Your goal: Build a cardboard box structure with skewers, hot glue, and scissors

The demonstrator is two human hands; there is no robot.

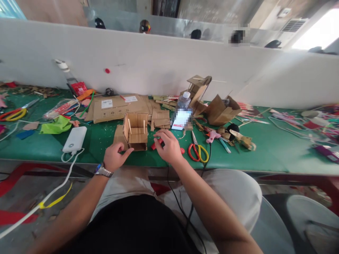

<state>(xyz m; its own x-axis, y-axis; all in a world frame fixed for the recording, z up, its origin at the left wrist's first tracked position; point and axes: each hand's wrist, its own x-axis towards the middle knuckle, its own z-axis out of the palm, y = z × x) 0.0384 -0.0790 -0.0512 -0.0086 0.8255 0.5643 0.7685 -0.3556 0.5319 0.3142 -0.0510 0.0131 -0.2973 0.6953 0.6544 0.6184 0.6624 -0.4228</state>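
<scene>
- Where the room shows in the upper frame, a long white partition (159,60) runs behind the table, with heads beyond it.
- The green table (100,137) crosses the middle of the frame, strewn with cardboard scraps (160,118).
- Left of center stands an open-fronted cardboard box (139,134) with two sticks inside, between the hands and slightly beyond them.
- The hands are apart: the left hand (115,157), fingers curled and thumb out, is near the box's lower left; the right hand (169,146), half open, hovers at a small red object (156,144), contact unclear.
- Scissors (198,153) lie right of the right hand.
</scene>
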